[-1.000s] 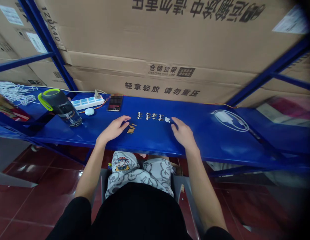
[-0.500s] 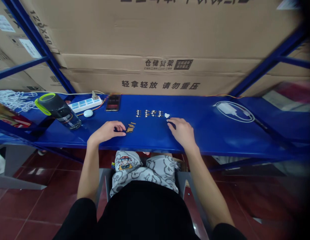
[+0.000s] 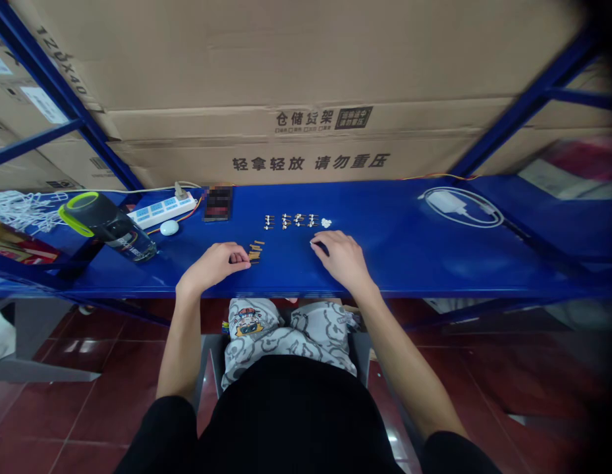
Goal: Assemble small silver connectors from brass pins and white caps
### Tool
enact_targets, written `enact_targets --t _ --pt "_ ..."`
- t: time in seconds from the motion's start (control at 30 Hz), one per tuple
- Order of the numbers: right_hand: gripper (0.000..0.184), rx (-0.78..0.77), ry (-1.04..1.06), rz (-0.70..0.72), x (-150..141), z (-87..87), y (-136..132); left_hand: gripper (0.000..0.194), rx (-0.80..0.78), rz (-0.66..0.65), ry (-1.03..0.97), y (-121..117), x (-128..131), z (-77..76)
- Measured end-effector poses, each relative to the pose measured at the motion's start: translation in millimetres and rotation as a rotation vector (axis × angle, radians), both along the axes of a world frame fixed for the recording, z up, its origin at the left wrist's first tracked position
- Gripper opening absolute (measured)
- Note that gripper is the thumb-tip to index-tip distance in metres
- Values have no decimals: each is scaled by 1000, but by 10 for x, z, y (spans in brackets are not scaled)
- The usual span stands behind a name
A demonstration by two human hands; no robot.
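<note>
Beside a small pile of thin brass pins point(image 3: 256, 250), my left hand point(image 3: 217, 264) has its thumb and forefinger closed at the near end of the pile, on what looks like one brass pin. My right hand point(image 3: 342, 258) is further right, thumb and forefinger pinched together with a tiny white piece at their tips. Just behind it lies a little heap of small white pieces point(image 3: 326, 223). To the left of that heap, several pins fitted with white pieces point(image 3: 299, 220) are laid out in short columns on the blue tabletop point(image 3: 286, 270).
A dark bottle with a lime-green loop point(image 3: 112, 227) stands at the left by a white power strip point(image 3: 162, 212). A white oval object point(image 3: 169, 228) and a phone point(image 3: 217, 203) lie nearby. A white charger with coiled cable point(image 3: 448, 201) is at the right. Cardboard point(image 3: 306, 79) backs the shelf.
My right hand has moved left, away from the white heap, with its fingertips pinched. My left thumb and forefinger have closed by the brass pins. The view has shifted slightly.
</note>
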State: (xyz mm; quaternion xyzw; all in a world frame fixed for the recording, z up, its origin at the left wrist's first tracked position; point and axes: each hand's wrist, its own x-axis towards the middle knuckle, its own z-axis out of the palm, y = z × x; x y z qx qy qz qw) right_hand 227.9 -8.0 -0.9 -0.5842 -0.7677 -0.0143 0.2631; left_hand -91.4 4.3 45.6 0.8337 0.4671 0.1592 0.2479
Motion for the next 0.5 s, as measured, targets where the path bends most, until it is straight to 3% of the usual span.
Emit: enact_targets --t 0.17,0.3,0.5 --pt "27 -20 35 69 6 10 11 14 26 -90 51 -122 159 32" --pt "28 -40 58 199 -17 45 -11 11 152 -140 67 -167 438 -11" --pt "26 -96 163 349 -29 125 -70 7 245 -20 21 -131 748 -170"
